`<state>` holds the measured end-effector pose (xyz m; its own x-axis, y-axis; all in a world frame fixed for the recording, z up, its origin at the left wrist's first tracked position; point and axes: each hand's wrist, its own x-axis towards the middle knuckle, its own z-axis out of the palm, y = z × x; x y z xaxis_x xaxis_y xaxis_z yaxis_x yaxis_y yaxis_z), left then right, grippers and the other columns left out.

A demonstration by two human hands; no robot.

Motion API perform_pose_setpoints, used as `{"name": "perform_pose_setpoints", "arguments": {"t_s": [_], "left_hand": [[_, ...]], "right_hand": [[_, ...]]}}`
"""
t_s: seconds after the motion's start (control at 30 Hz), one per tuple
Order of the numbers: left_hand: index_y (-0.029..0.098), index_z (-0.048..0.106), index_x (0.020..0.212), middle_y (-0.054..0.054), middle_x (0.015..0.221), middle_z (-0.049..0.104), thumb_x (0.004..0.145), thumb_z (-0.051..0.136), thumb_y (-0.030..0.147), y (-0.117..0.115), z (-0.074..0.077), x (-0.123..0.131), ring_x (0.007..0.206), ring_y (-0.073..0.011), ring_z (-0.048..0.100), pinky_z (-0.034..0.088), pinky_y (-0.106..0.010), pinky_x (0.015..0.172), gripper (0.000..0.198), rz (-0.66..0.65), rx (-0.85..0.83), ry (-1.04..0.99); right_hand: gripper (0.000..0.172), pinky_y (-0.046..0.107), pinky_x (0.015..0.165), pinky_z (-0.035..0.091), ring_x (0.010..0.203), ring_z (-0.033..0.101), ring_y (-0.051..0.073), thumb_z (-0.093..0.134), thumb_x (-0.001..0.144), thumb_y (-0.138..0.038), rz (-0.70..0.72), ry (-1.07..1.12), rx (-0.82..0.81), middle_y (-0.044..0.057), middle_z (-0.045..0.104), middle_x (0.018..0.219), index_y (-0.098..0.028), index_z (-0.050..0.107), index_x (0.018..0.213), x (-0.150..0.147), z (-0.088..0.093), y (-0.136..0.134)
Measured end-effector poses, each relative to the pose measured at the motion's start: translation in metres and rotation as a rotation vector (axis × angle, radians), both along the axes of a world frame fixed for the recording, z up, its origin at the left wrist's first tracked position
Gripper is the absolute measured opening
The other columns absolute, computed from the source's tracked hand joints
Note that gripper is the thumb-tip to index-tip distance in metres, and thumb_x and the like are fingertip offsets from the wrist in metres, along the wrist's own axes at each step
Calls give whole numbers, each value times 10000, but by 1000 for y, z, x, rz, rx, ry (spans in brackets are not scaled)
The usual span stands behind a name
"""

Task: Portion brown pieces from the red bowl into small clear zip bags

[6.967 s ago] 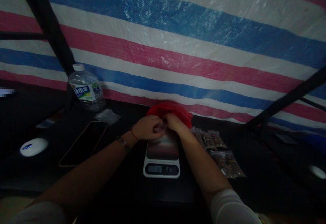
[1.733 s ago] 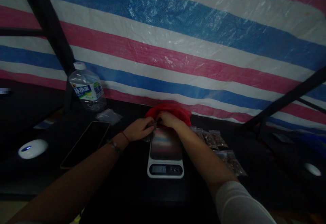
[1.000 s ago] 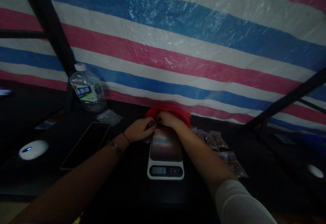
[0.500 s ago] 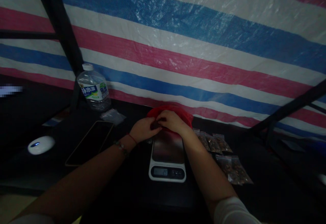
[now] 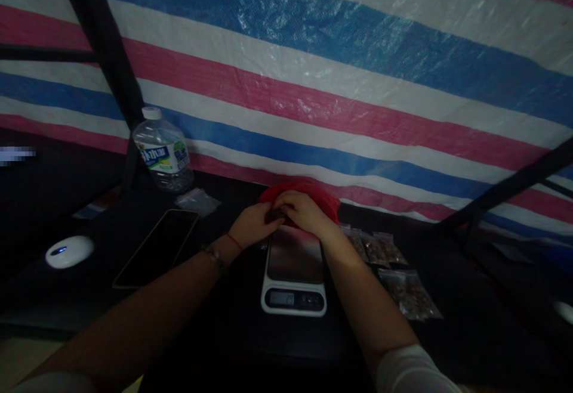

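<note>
My left hand (image 5: pixel 253 226) and my right hand (image 5: pixel 305 209) meet over the far end of a digital kitchen scale (image 5: pixel 293 302), fingers curled together. Something small and dark shows between their fingertips, too dim to name. Just behind and below the hands lies a red plastic bag (image 5: pixel 329 200), partly covered by them. The scale has a bare metal plate and a lit display that seems to read 29. To the right of my right forearm lie several small zip bags (image 5: pixel 409 293) filled with brown pieces.
On the left stand a large clear plastic bottle (image 5: pixel 163 151), an empty-looking clear bag (image 5: pixel 197 202), a dark phone (image 5: pixel 156 250) and a white mouse (image 5: pixel 70 252). Behind the black table hangs a striped plastic sheet (image 5: pixel 313 101), with dark metal legs at both sides.
The view has shifted very slightly. Both hands stay together over the red bag, with only small movement of the fingers.
</note>
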<state>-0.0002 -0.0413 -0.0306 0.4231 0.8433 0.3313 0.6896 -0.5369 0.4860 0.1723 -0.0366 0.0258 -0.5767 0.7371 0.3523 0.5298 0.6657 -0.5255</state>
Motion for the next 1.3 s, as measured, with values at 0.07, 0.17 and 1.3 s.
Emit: {"name": "perform_pose_setpoints", "arguments": {"t_s": [0.07, 0.17, 1.3], "left_hand": [[168, 629, 945, -68, 881, 685, 842, 561, 464, -1, 1, 0, 798, -213, 646, 456, -293, 690, 321, 4, 0, -13], [170, 637, 956, -70, 905, 689, 853, 542, 471, -1, 1, -1, 818, -210, 648, 462, -289, 699, 333, -6, -1, -32], [179, 634, 871, -52, 832, 676, 852, 540, 449, -2, 1, -2, 749, -180, 620, 415, -268, 650, 287, -43, 4, 16]], "right_hand": [[317, 276, 841, 466, 874, 612, 138, 472, 780, 30, -9, 30, 1, 34, 689, 907, -172, 710, 835, 1, 1, 0], [383, 278, 874, 459, 919, 615, 143, 429, 756, 50, -104, 25, 43, 35, 702, 930, -178, 719, 862, 10, 4, 2], [253, 230, 877, 463, 971, 651, 161, 562, 853, -121, -469, -429, -242, 62, 715, 1083, -189, 703, 1051, 45, -45, 33]]}}
